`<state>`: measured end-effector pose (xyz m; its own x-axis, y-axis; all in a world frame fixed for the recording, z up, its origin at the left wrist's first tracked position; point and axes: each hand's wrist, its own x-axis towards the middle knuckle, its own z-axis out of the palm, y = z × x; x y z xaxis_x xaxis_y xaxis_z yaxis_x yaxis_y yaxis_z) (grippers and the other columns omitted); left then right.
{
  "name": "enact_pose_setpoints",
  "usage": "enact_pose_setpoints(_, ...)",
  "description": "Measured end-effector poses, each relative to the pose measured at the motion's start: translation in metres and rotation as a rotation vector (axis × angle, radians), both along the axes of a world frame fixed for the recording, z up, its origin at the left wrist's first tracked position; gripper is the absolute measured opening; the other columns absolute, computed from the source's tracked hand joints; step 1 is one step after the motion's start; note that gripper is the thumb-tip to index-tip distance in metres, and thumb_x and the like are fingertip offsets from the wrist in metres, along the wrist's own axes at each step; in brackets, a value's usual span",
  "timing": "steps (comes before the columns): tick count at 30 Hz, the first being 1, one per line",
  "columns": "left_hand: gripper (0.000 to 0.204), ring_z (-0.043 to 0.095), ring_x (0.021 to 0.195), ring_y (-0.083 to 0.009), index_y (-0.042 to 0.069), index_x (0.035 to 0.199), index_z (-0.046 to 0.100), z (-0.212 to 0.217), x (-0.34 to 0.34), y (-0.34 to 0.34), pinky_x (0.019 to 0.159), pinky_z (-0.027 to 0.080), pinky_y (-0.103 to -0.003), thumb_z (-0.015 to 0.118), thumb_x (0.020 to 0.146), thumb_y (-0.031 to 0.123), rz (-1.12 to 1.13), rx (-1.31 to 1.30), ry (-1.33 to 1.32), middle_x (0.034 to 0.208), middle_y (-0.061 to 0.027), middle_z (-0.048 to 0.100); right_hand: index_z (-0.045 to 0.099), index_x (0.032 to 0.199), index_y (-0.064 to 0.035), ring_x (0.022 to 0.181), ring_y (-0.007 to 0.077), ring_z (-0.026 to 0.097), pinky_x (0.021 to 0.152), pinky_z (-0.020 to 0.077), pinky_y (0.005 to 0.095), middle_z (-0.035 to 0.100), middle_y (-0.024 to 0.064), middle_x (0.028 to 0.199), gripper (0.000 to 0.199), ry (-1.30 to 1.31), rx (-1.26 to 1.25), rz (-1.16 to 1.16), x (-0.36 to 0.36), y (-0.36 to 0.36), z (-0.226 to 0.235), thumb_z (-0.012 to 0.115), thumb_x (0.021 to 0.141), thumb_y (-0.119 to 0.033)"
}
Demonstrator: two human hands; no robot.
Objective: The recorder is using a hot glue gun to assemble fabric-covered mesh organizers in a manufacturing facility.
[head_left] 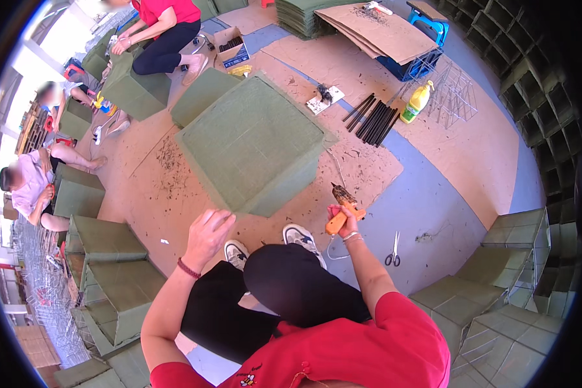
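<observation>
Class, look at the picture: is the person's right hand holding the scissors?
No. The right hand grips an orange glue gun, while the scissors lie apart on the floor.

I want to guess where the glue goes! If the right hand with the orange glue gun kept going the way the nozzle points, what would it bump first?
Probably the green fabric-covered box. The right hand aims the glue gun up-left toward its near edge, though depth is unclear.

Your right hand [343, 216] holds an orange glue gun [340, 208]. Your left hand [207, 234], with a dark red wristband [189, 269], is near the olive-green cube [255, 145]. The cardboard sheet [174, 194] is tan, the glue sticks [373, 119] black, the bottle [417, 101] yellow.
</observation>
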<state>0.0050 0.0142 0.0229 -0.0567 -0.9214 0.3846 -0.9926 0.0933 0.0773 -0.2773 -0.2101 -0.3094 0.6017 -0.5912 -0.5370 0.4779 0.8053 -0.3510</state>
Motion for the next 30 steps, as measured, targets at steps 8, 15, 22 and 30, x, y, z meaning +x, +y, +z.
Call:
enact_pose_setpoints(8, 0.031, 0.056, 0.082, -0.0221, 0.006, 0.092, 0.063, -0.004, 0.004, 0.001, 0.067, 0.049, -0.032, 0.066, 0.061, 0.002, 0.007, 0.028, 0.024, 0.092, -0.0057, 0.058, 0.055, 0.093, -0.0109, 0.083, 0.0246, 0.063, 0.075, 0.0501, 0.0454, 0.064, 0.0089, 0.085, 0.032, 0.416, 0.145, 0.06, 0.021, -0.015, -0.053, 0.062, 0.082, -0.04)
enact_pose_setpoints(15, 0.03, 0.056, 0.081, -0.0231, 0.006, 0.091, 0.063, -0.003, 0.003, 0.0, 0.067, 0.049, -0.033, 0.066, 0.062, 0.002, -0.002, 0.025, 0.001, 0.091, -0.0067, 0.058, 0.042, 0.125, -0.0042, 0.087, 0.0276, 0.064, 0.078, 0.0508, 0.0435, 0.067, 0.0141, 0.086, 0.055, 1.372, -1.118, 0.754, 0.015, -0.046, 0.018, 0.063, 0.078, -0.023)
enact_pose_setpoints(22, 0.031, 0.056, 0.084, -0.0229, 0.005, 0.093, 0.062, -0.007, 0.006, 0.002, 0.068, 0.049, -0.033, 0.063, 0.062, 0.004, -0.002, 0.03, -0.029, 0.092, -0.0066, 0.056, 0.046, 0.121, -0.0044, 0.111, 0.019, 0.05, 0.088, 0.0444, 0.0325, 0.056, 0.0074, 0.116, 0.056, 0.703, -1.25, 0.26, 0.136, -0.086, 0.058, 0.066, 0.07, 0.002)
enact_pose_setpoints(30, 0.035, 0.054, 0.086, -0.0212, 0.005, 0.098, 0.059, 0.004, 0.028, 0.05, 0.068, 0.048, -0.031, 0.059, 0.064, 0.008, 0.074, 0.098, -0.16, 0.096, -0.0063, 0.054, 0.043, 0.124, -0.0039, 0.096, 0.0284, 0.059, 0.082, 0.0459, 0.0359, 0.062, 0.0165, 0.103, 0.068, 0.811, -1.087, 0.286, 0.177, -0.039, 0.045, 0.075, 0.065, -0.014)
